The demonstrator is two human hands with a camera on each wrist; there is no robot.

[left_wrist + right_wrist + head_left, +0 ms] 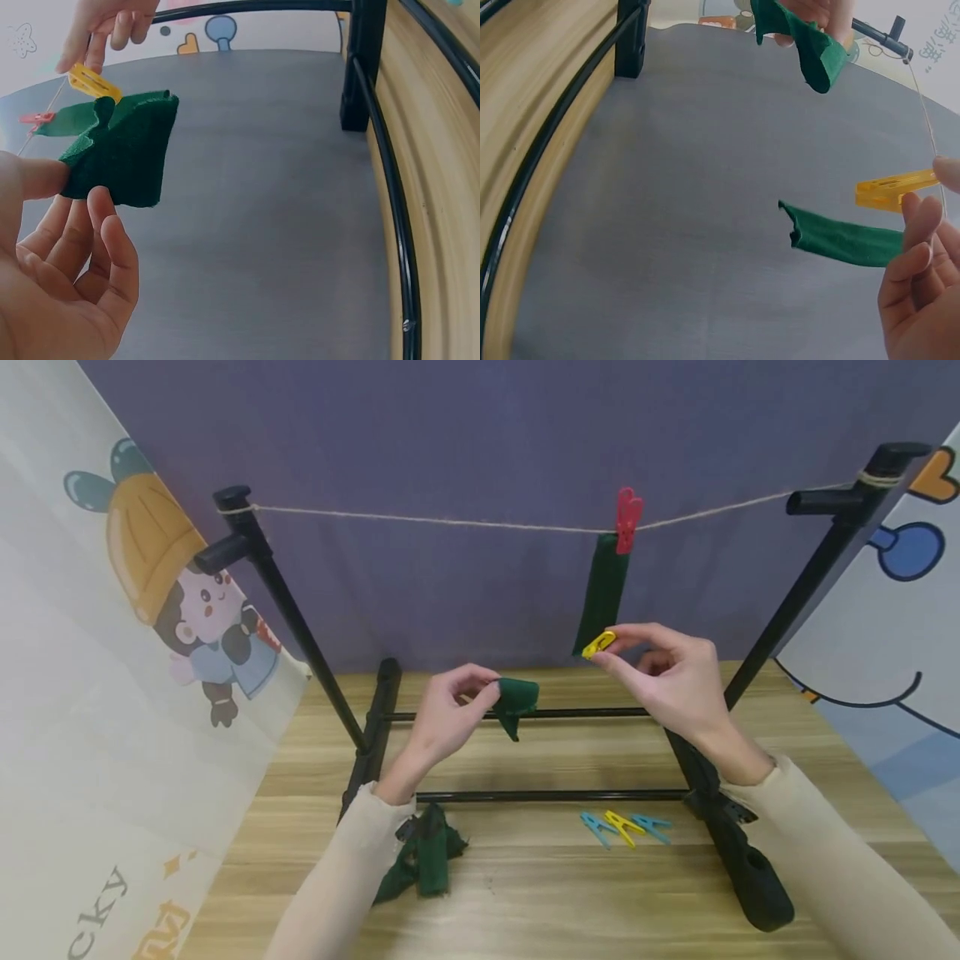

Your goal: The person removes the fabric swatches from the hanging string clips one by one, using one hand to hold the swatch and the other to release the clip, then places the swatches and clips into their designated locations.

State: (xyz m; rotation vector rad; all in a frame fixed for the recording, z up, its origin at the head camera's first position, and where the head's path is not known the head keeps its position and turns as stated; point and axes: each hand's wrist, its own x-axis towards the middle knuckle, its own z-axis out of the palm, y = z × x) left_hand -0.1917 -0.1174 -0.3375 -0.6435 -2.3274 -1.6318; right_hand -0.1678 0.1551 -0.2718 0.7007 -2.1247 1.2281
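My left hand (452,710) pinches a small dark green cloth strip (517,695) between thumb and fingers; its free end droops to the right. Between the thumb and fingers of my right hand (671,681) is a yellow clothespin (599,644), held below the line. A twine line (420,519) runs across the black rack, and a red clothespin (628,518) fastens another green strip (603,583) to it. That hanging strip is just behind the yellow clothespin in the head view. In the left wrist view the held cloth (124,154) shows its broad face.
Green cloth strips (431,860) lie heaped on the wooden table (540,902) at front left. Two blue clothespins (598,829) and a yellow one (624,828) lie at front right. The rack's black posts (296,618) and crossbars (547,796) surround the work area.
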